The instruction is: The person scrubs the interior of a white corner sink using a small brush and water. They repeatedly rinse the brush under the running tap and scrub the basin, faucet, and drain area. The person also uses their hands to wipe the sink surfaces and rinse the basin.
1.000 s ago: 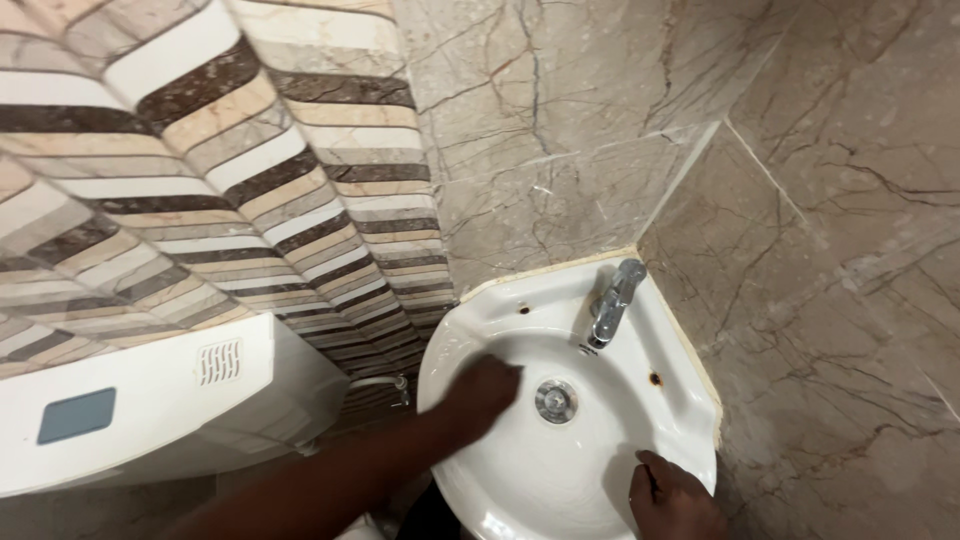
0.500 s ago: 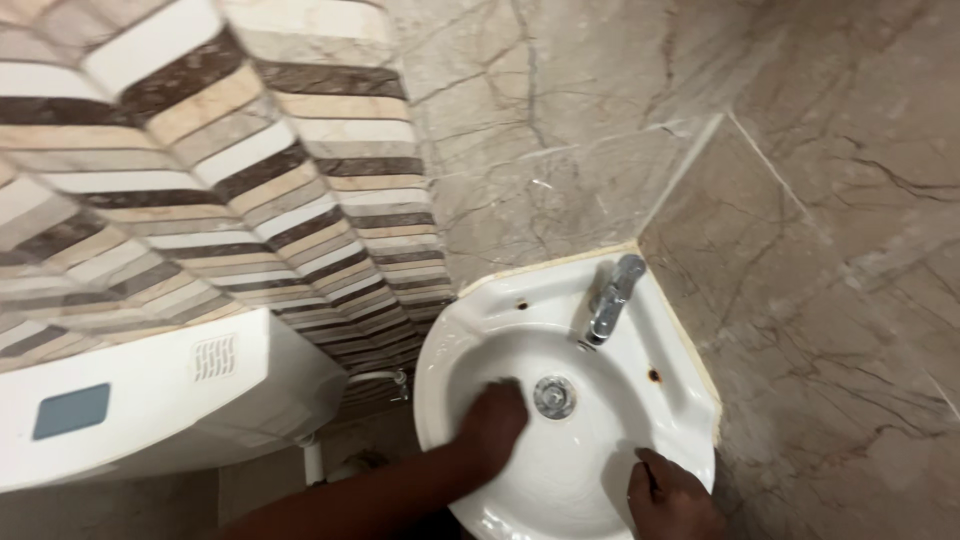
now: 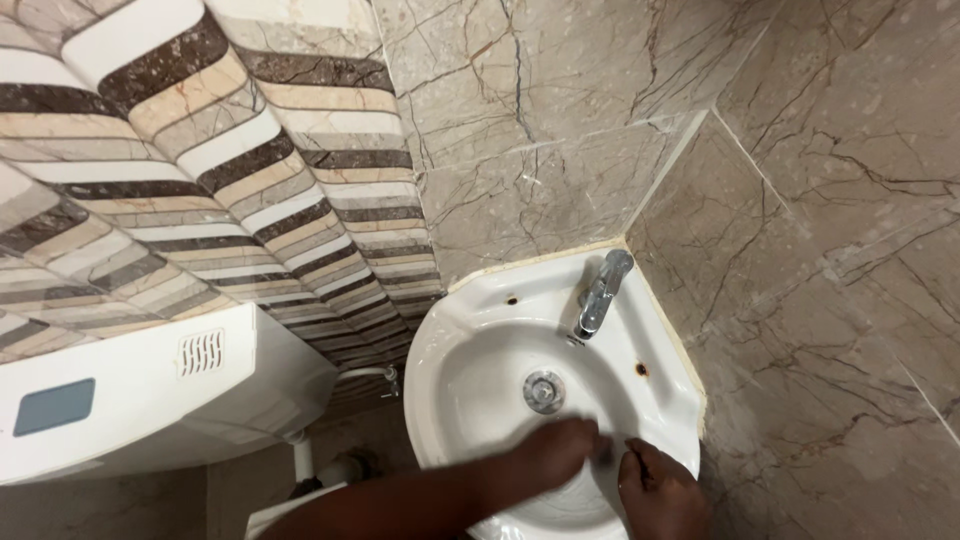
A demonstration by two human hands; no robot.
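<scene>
A white corner sink point(image 3: 470, 330) sits where two marble walls meet, with a chrome tap point(image 3: 600, 295) at the back and a metal drain point(image 3: 543, 390) in the bowl. My left hand point(image 3: 555, 452) reaches into the front of the bowl with curled fingers pressed on a small dark thing point(image 3: 605, 452), perhaps a scrub pad. My right hand point(image 3: 660, 490) lies on the sink's front right rim, fingers bent, its fingertips almost touching the left hand. Rust spots mark the rim.
A white toilet cistern point(image 3: 130, 400) with a blue button stands to the left, with white pipes point(image 3: 300, 460) below it. Striped tiles cover the left wall and beige marble point(image 3: 820, 300) the right wall, close against the sink.
My left hand has slid from the bowl's left side, past the drain, to the front right, meeting my right hand. The view has shifted slightly.
</scene>
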